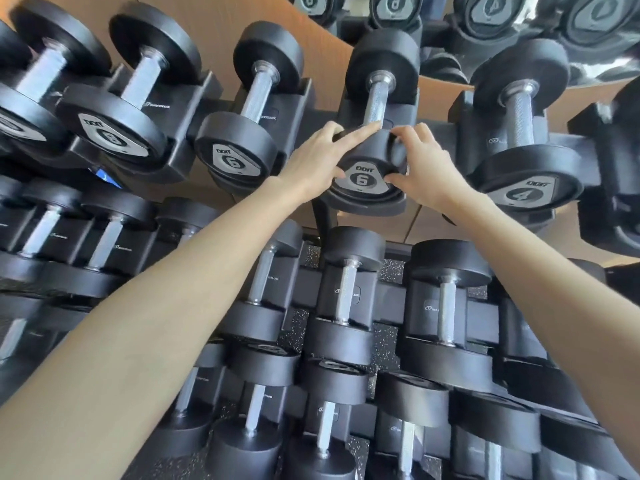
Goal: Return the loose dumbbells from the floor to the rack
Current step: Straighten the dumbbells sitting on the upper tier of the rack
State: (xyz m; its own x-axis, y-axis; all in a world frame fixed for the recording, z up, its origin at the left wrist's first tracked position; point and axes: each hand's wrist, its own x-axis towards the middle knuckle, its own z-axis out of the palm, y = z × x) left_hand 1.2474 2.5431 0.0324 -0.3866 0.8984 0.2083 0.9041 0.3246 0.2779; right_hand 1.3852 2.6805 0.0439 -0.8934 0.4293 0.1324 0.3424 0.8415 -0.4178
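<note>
Bright even daylight, soft shadows; wide-angle bending at edges; motion blur upper right, left edge.

Head view, close, steeply down onto rack (585, 147)

dumbbell (367, 140): black, marked 6, steel handle | pose: lying in its saddle, number end toward you | rack (204, 98): black, top tier
</note>
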